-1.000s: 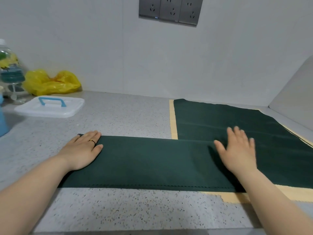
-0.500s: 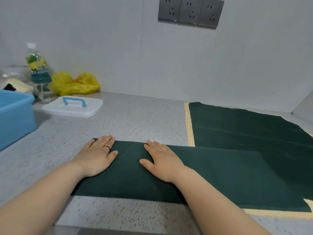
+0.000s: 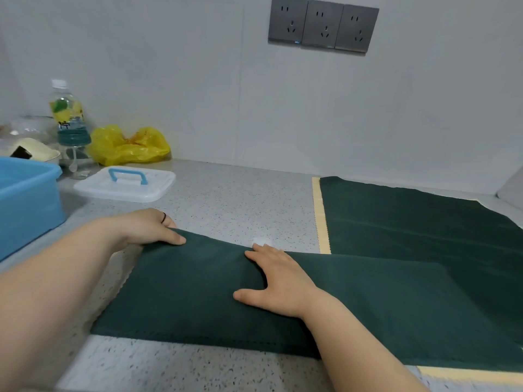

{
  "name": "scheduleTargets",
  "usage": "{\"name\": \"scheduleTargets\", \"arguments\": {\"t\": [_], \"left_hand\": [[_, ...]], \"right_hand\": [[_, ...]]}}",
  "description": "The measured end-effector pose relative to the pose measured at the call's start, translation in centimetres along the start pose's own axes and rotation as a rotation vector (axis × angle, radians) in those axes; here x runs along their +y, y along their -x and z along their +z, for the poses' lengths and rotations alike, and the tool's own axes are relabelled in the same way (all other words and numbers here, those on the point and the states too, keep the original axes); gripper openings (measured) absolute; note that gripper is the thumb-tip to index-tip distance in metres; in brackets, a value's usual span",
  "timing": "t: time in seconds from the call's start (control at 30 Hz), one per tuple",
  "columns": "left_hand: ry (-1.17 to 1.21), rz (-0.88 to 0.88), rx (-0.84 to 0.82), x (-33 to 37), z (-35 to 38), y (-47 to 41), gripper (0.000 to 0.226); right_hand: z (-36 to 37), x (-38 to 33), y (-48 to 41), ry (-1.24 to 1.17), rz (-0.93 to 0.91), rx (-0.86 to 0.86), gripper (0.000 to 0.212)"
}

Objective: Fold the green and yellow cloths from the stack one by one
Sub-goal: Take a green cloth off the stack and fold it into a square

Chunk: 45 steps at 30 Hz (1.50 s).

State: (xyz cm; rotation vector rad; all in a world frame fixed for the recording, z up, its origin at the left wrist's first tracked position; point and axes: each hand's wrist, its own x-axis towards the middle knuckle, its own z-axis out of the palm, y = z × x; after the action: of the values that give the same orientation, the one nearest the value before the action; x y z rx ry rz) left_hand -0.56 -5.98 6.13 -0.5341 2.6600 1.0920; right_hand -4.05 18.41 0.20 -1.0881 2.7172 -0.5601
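Observation:
A dark green cloth (image 3: pixel 198 295), folded into a long strip, lies across the speckled counter in front of me. My left hand (image 3: pixel 147 229) pinches its far left corner, thumb on top, and that corner is raised off the counter. My right hand (image 3: pixel 278 281) lies flat on the strip near its middle, fingers spread and pointing away. Behind and to the right sits the stack (image 3: pixel 410 222): a green cloth on top, with a yellow cloth (image 3: pixel 321 219) showing as a thin band along its left edge and at the lower right.
A blue plastic tub (image 3: pixel 25 199) stands at the left edge. Behind it are a white lid with a blue handle (image 3: pixel 126 183), a yellow plastic bag (image 3: pixel 127 145), a drink bottle (image 3: pixel 68 114) and a cream bowl. Grey wall sockets (image 3: pixel 322 26) sit above the counter.
My right hand slid left along the strip to its middle. My left hand went from lying flat to pinching the left corner and lifting it. The camera turned left.

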Motion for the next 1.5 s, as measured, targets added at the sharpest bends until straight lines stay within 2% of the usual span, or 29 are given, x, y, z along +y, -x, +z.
{"name": "scheduleTargets", "arguments": {"t": [0.1, 0.17, 0.47, 0.7, 0.83, 0.93, 1.0, 1.1, 1.17, 1.33, 1.5], "left_hand": [[0.278, -0.03, -0.016, -0.4, -0.1, 0.4, 0.01], [0.361, -0.046, -0.02, -0.7, 0.0, 0.6, 0.012], [0.342, -0.175, -0.073, -3.7, -0.9, 2.6, 0.015], [0.51, -0.085, 0.004, -2.1, -2.1, 4.1, 0.014], [0.57, 0.005, 0.056, 1.2, -2.6, 5.3, 0.012], [0.582, 0.103, 0.049, 4.9, -2.0, 5.8, 0.012], [0.56, 0.157, 0.049, 7.6, -1.1, 6.0, 0.013], [0.432, 0.238, 0.057, 11.5, 1.4, 5.7, 0.035], [0.323, 0.288, 0.06, 13.4, 3.7, 5.2, 0.04], [0.199, 0.279, -0.007, 16.2, 10.0, 3.7, 0.021], [0.094, 0.274, -0.081, 16.5, 14.4, 2.3, 0.017]], "right_hand": [[0.0, 0.0, 0.1, 0.001, -0.005, 0.008, 0.079], [0.1, 0.0, 0.1, 0.004, -0.009, 0.011, 0.079], [0.1, -0.2, 0.0, 0.066, -0.001, -0.017, 0.082], [0.6, -0.8, -0.3, 0.092, -0.013, 0.003, 0.08], [-1.0, -0.5, 0.6, -0.11, 0.011, 0.126, 0.064], [-3.9, 1.7, 2.3, -0.029, 0.067, 0.309, 0.044], [-6.0, 3.9, 4.1, 0.068, 0.15, 0.36, 0.039], [-7.9, 7.7, 6.9, 0.201, 0.325, 0.279, 0.043], [-7.8, 9.6, 8.3, 0.247, 0.411, 0.223, 0.047], [-5.8, 11.8, 9.7, 0.184, 0.454, 0.249, 0.05], [-5.4, 12.0, 9.6, 0.201, 0.44, 0.261, 0.05]]}}
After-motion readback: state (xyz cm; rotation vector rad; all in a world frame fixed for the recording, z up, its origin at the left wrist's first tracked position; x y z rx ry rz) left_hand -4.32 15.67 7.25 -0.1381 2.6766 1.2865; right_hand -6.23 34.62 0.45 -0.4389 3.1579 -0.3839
